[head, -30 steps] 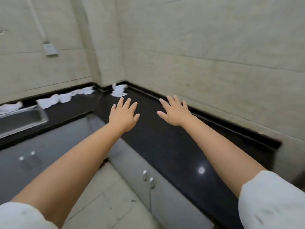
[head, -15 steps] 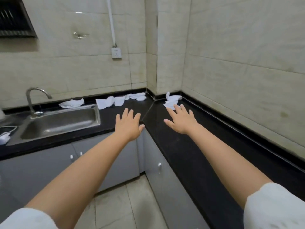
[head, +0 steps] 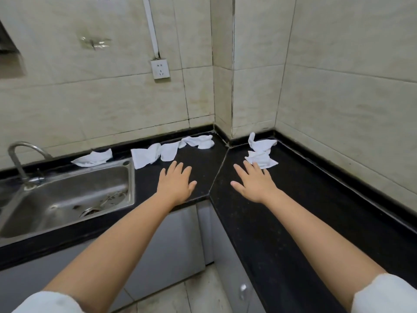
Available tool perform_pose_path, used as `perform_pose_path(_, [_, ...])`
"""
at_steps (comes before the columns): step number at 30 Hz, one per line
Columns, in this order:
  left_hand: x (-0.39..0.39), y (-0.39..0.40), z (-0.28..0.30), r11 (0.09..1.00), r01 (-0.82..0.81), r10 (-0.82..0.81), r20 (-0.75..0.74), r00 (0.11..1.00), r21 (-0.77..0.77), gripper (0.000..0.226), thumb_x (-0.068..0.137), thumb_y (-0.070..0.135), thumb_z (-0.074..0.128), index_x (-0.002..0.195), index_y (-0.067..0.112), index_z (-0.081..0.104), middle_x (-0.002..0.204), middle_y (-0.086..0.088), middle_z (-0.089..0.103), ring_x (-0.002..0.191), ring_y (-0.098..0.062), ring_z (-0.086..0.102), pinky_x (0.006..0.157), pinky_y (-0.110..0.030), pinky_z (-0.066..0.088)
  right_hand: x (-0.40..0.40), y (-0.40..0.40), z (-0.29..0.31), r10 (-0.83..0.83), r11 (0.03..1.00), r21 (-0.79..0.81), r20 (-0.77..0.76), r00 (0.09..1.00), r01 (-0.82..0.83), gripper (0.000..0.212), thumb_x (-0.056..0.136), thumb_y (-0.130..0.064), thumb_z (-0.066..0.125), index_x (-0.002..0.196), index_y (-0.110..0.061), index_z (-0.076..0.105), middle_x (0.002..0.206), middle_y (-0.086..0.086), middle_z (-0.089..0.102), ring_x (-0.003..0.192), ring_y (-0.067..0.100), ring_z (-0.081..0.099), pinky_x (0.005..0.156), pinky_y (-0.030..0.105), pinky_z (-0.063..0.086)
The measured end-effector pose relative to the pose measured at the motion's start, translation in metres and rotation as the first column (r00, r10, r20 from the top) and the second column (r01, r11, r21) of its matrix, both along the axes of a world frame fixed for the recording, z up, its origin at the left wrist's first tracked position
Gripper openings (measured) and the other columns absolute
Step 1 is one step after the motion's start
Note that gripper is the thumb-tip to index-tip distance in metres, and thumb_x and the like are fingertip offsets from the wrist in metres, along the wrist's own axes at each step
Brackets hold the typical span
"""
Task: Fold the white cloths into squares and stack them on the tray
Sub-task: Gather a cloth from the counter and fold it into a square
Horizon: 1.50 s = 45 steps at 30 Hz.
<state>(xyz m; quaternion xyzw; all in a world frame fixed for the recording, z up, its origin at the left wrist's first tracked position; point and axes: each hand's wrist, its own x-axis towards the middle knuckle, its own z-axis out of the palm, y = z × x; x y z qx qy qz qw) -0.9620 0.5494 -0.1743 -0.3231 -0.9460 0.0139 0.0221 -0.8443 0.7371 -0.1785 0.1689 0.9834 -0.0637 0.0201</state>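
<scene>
Several crumpled white cloths lie along the back of the black L-shaped counter (head: pixel 293 199). One cloth (head: pixel 93 158) sits behind the sink, a flat cloth (head: pixel 146 155) and another cloth (head: pixel 200 141) lie toward the corner, and a bunched cloth (head: pixel 261 152) rests right of the corner. My left hand (head: pixel 176 184) is spread flat over the counter, fingers apart, holding nothing. Palm down and open, my right hand (head: pixel 253 182) has its fingertips just short of the bunched cloth. No tray is in view.
A steel sink (head: pixel 67 195) with a curved tap (head: pixel 20 159) is set in the counter at left. Tiled walls meet at a corner pillar (head: pixel 223 86), with a wall socket (head: pixel 160 69). Grey cabinet doors (head: pixel 176 240) and the floor lie below the counter.
The view has swung left and closer to the corner, bringing the sink and cloths near. Both hands stay spread and have moved forward toward the cloths.
</scene>
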Motion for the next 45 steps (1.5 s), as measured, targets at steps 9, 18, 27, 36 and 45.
perform_pose_path(9, [-0.172,-0.010,-0.059,0.999,-0.051,0.051,0.087,0.995,-0.001,0.054,0.097,0.041,0.034,0.144,0.016,0.025,0.155,-0.009,0.018,0.145,-0.026,0.006,0.116,-0.047,0.014,-0.178,0.001,-0.042,0.069,0.997,0.020,0.115,0.991,-0.072,0.060,0.097,-0.048,0.027,0.149,-0.026,0.006,0.158,0.007,0.000,0.145,0.030,-0.004,0.116,0.051,0.008])
perform_pose_path(18, [-0.388,-0.039,-0.126,0.992,-0.098,0.111,0.192,0.975,-0.075,0.049,0.096,0.039,0.039,0.137,0.013,0.035,0.144,-0.009,0.034,0.138,-0.028,0.023,0.111,-0.044,0.028,-0.415,-0.028,-0.103,0.120,0.992,-0.075,0.222,0.968,-0.106,0.058,0.098,-0.044,0.031,0.148,-0.019,0.015,0.157,0.006,0.014,0.146,0.028,0.004,0.117,0.048,0.012])
perform_pose_path(27, [-0.472,-0.070,-0.188,0.963,-0.263,0.270,0.297,0.916,-0.065,0.025,0.095,0.023,0.042,0.113,0.008,0.052,0.123,-0.008,0.052,0.114,-0.026,0.047,0.086,-0.034,0.044,-0.538,-0.064,-0.165,0.402,0.912,-0.086,-0.015,0.916,-0.401,0.033,0.089,-0.024,0.055,0.116,-0.007,0.062,0.117,0.011,0.063,0.116,0.030,0.052,0.097,0.039,0.039])
perform_pose_path(36, [-0.511,-0.066,-0.211,0.976,-0.195,0.212,0.243,0.946,-0.095,0.030,0.096,0.032,0.043,0.109,0.011,0.061,0.114,-0.005,0.057,0.111,-0.024,0.048,0.086,-0.032,0.040,-0.607,-0.102,-0.205,0.477,0.868,0.134,0.046,0.878,-0.478,0.030,0.031,-0.024,0.085,0.041,-0.022,0.057,0.049,-0.007,0.053,0.051,0.015,0.055,0.052,0.023,0.042])
perform_pose_path(45, [-0.533,-0.071,-0.188,0.933,-0.213,0.154,0.215,0.965,0.290,0.020,0.095,0.015,0.046,0.082,0.002,0.056,0.081,-0.010,0.056,0.077,-0.025,0.050,0.062,-0.033,0.034,-0.626,-0.093,-0.184,0.437,0.899,0.104,-0.253,0.863,-0.425,0.020,0.065,-0.017,0.051,0.047,-0.019,0.060,0.050,-0.006,0.054,0.050,0.017,0.056,0.061,0.024,0.027])
